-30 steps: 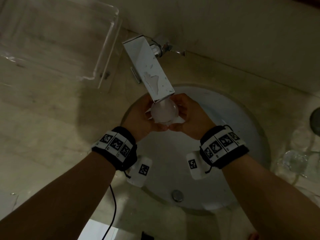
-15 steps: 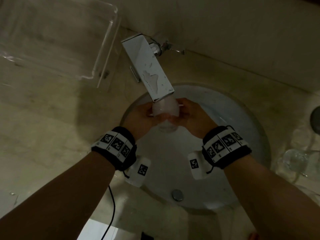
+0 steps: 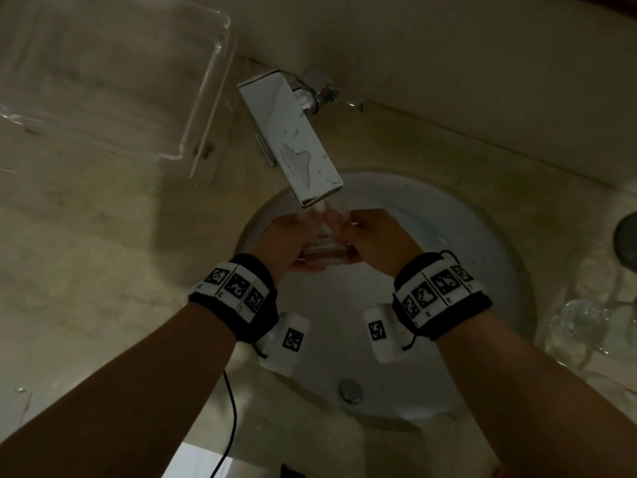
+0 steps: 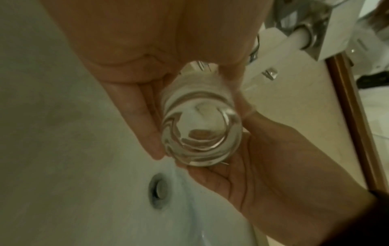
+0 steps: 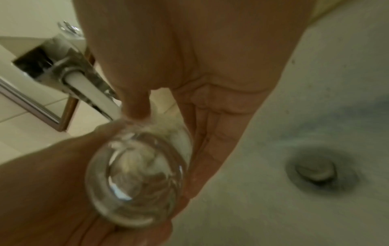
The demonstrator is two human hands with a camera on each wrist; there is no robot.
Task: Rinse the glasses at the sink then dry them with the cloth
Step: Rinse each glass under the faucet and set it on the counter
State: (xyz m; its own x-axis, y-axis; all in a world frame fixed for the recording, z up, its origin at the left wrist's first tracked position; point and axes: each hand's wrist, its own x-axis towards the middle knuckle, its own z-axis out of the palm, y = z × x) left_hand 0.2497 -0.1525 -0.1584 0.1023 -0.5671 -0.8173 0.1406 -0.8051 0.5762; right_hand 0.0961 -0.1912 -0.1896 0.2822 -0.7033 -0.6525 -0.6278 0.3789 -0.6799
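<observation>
A clear glass (image 3: 322,248) is held under the flat chrome faucet (image 3: 296,146) over the white sink (image 3: 475,257). My left hand (image 3: 289,239) grips its left side and my right hand (image 3: 368,236) grips its right side. The glass lies tilted, thick base toward me, mouth toward the spout. In the left wrist view the glass (image 4: 202,133) sits between my fingers (image 4: 139,119) and the other hand's palm. In the right wrist view the water stream (image 5: 101,99) hits the rim of the glass (image 5: 136,174) beside my thumb (image 5: 136,106).
A clear plastic tray (image 3: 113,81) stands on the counter at upper left. More glasses (image 3: 582,322) stand on the wet counter right of the sink, below a dark round object (image 3: 627,239). The drain plug (image 3: 350,391) is near the sink's front. A black cable (image 3: 231,408) hangs below my left wrist.
The glass has been tipped in my hands from mouth-up under the spout to lying with its base toward me. Both hands stay beneath the faucet.
</observation>
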